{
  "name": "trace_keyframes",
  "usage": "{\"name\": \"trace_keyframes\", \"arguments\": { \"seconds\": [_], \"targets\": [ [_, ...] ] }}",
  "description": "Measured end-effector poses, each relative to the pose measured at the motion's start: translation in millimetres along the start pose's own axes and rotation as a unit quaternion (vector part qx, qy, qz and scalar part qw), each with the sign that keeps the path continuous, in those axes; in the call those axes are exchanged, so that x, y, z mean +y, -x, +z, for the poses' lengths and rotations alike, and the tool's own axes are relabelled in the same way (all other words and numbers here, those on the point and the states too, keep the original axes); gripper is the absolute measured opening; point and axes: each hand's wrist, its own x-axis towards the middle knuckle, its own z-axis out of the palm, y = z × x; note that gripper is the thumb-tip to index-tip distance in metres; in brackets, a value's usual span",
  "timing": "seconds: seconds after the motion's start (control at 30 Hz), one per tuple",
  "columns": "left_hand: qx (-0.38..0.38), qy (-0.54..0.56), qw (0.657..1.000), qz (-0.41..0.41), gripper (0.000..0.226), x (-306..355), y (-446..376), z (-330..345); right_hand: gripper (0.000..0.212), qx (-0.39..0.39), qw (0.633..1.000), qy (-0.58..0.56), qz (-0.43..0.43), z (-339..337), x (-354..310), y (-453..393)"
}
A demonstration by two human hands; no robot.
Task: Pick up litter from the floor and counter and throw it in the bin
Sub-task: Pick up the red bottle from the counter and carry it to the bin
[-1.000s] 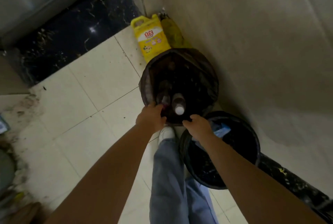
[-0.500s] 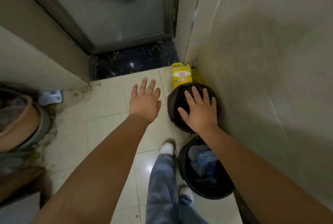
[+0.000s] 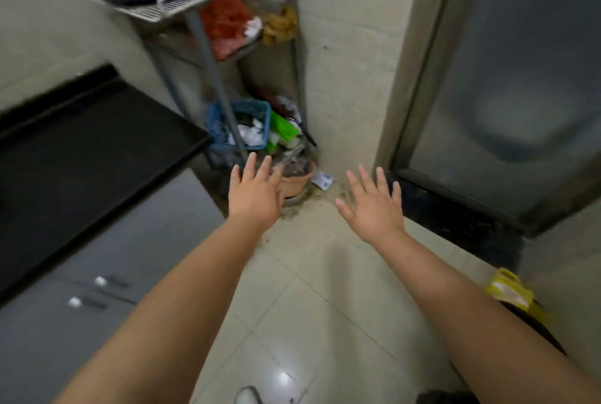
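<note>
My left hand [image 3: 255, 193] and my right hand [image 3: 374, 208] are both stretched out in front of me, fingers spread, holding nothing. A small white and blue scrap of litter [image 3: 322, 179] lies on the floor in the corner by the wall, between and beyond the two hands. The dark bin [image 3: 536, 328] shows only as an edge at the lower right, behind my right forearm. A second black bin's rim [image 3: 445, 398] peeks in at the bottom edge.
A metal rack [image 3: 211, 62] stands in the corner with a blue basket [image 3: 240, 123], a terracotta pot [image 3: 294, 182] and clutter. A black counter [image 3: 81, 156] over grey cabinets is at left. A door [image 3: 507, 78] stands at right, a yellow jug [image 3: 509, 293] beside the bin.
The view has swung left from the bins toward the rack corner. Both hands left the bin's rim, opened and now reach forward empty.
</note>
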Motion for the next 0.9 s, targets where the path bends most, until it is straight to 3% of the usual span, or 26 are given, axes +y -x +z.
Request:
{"name": "trace_keyframes", "arguments": {
  "seconds": [0.27,0.47,0.9],
  "targets": [
    [-0.021,0.023,0.979,-0.201,0.050,-278,58,5,0.061,-0.042,0.982,0.022,-0.181,35,-279,-56],
    [-0.031,0.035,0.953,-0.301,0.050,-439,94,14,0.060,-0.075,0.960,0.037,-0.268,75,-445,-79],
    [-0.007,0.065,0.857,-0.512,0.052,-620,133,22,0.065,-0.153,0.886,0.063,-0.434,138,-702,-136]
  ]
}}
